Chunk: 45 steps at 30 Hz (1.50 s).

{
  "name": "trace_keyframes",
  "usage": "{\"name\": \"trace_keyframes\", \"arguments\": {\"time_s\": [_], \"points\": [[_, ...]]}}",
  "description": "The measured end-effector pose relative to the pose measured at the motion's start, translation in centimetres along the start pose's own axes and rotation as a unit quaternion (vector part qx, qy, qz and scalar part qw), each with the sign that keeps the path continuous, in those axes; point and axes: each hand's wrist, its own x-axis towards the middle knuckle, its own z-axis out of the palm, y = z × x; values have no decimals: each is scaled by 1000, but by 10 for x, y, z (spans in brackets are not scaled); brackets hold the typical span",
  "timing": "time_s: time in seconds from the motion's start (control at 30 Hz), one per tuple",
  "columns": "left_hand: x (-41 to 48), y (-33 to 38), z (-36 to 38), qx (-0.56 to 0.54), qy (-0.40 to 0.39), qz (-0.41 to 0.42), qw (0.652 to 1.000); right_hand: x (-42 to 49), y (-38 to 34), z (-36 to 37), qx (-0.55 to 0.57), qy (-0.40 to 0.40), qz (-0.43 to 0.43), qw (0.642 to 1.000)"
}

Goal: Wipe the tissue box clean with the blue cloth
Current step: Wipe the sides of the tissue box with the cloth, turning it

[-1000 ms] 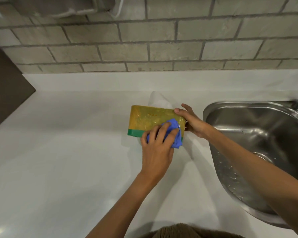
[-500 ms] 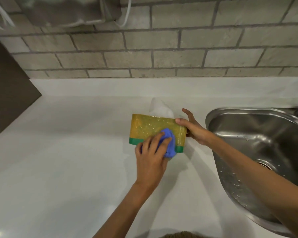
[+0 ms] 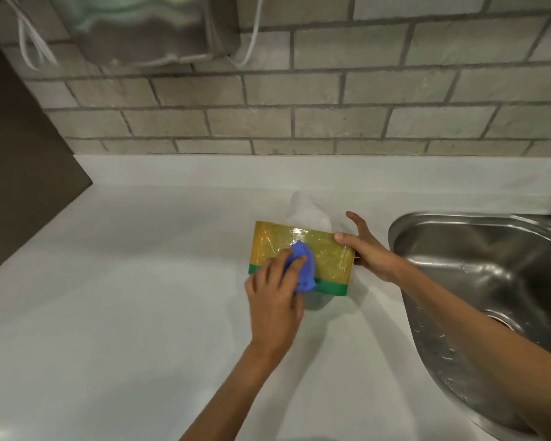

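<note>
A yellow tissue box [image 3: 325,249] with a green bottom band and shiny plastic wrap stands on the white counter [image 3: 109,313]. A white tissue [image 3: 307,211] sticks up behind its top edge. My left hand [image 3: 275,300] presses a crumpled blue cloth [image 3: 301,268] against the box's front face, left of centre. My right hand [image 3: 368,249] grips the box's right end, thumb on the front top corner, fingers spread behind it.
A stainless steel sink [image 3: 490,281] is set into the counter just right of the box. A brick wall [image 3: 299,116] runs along the back. A dark panel [image 3: 19,154] bounds the left side, and a grey wall-mounted unit [image 3: 147,27] with white cables hangs above.
My left hand has slid the blue cloth leftward along the box's front face, from the right end toward the centre-left. My right hand keeps holding the right end.
</note>
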Motion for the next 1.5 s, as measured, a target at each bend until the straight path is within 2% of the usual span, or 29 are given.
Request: {"name": "trace_keyframes", "arguments": {"time_s": [0.1, 0.17, 0.2, 0.33, 0.4, 0.43, 0.53, 0.57, 0.67, 0.73, 0.93, 1.03, 1.1, 1.23, 1.27, 1.4, 1.5], "points": [[16, -14, -12, -37, 39, -179, 982, -1, -1, 1, -9, -5, -4, 1000], [33, -10, -12, -53, 59, -231, 970, 0, -1, 3, -12, -8, -5, 1000], [37, -4, -9, -42, 53, -207, 976, 0, -2, 4, -12, -7, -5, 1000], [19, 14, 8, 35, 6, -1, 999, 3, -2, 3, 3, 10, 4, 1000], [10, 1, 7, 56, 6, 33, 998, 2, -1, 1, 5, 9, 7, 1000], [9, -7, 4, 61, 13, 8, 998, 1, -2, 1, 1, 6, 8, 1000], [21, -16, 2, 9, 31, -145, 989, 0, -5, 4, -5, -1, 17, 1000], [25, -11, 3, -4, 21, -165, 986, 0, -7, 6, -2, -1, 23, 1000], [28, 6, 10, -8, -4, -117, 993, -1, -8, 7, 13, 4, 38, 999], [28, 12, 13, -23, 7, -107, 994, -7, -10, 7, 10, 0, 41, 999], [41, 10, 16, -89, 53, -208, 973, -16, -22, 9, 6, -39, 49, 998], [44, 18, 15, -102, 60, -223, 968, -16, -24, 12, 10, -34, 47, 998], [40, 28, 12, -122, 55, -190, 973, -16, -26, 15, 21, -12, 42, 999], [18, 26, 6, -103, 20, -52, 993, -17, -30, 17, 12, 30, 20, 999], [15, 19, 4, -110, 21, -52, 992, -20, -30, 18, 4, 39, 16, 999], [24, 6, 4, -169, 63, -196, 964, -24, -27, 30, -11, 69, 11, 997], [28, 22, 9, -173, 65, -171, 968, -22, -28, 35, 0, 81, 16, 997]]}}
